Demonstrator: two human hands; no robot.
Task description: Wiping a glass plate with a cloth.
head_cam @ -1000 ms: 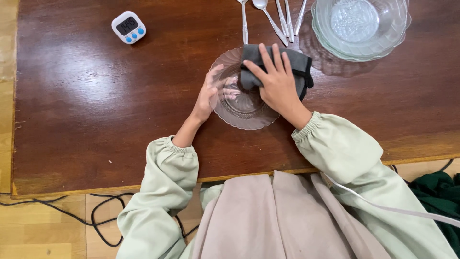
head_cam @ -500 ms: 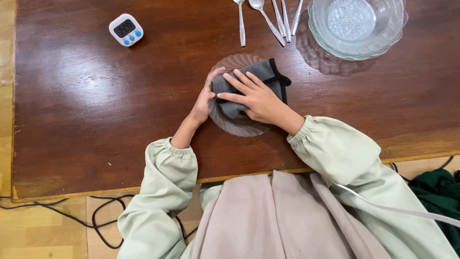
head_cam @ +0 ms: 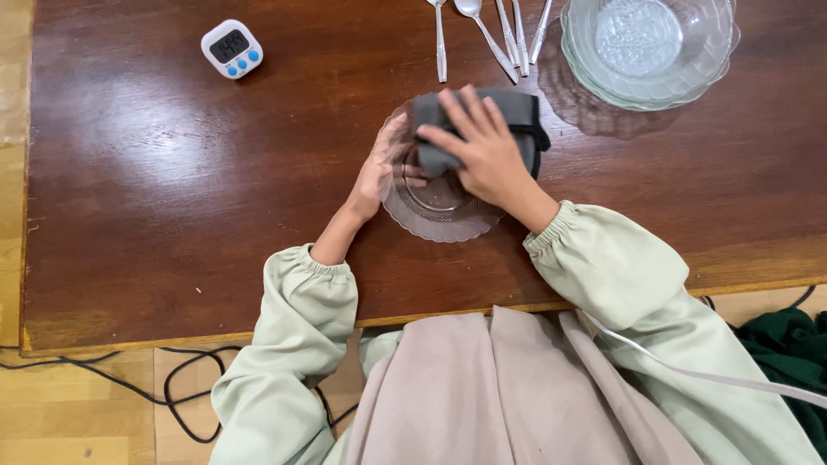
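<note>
1. The right hand (head_cam: 484, 148) presses a folded grey cloth with black edging (head_cam: 515, 112) onto a clear, ribbed glass plate (head_cam: 435, 211). Half a second ago the cloth lay lower and further left on the plate; now it covers the far right part, so the wiping stroke has swept back across the glass.
2. The right grip is flat and spread, fingers splayed over the cloth, pinning it down.
3. The left hand (head_cam: 376, 172) cups the plate's left rim, fingers curled narrowly around the edge.
4. The plate sits near the middle of the dark brown wooden table (head_cam: 172, 172), face up; being round, it has no long axis.
5. The cloth's long side runs left to right.
6. Beyond lie silver cutlery (head_cam: 491, 30), stacked clear glass bowls (head_cam: 646, 47) and a small white digital timer (head_cam: 231, 48).
</note>
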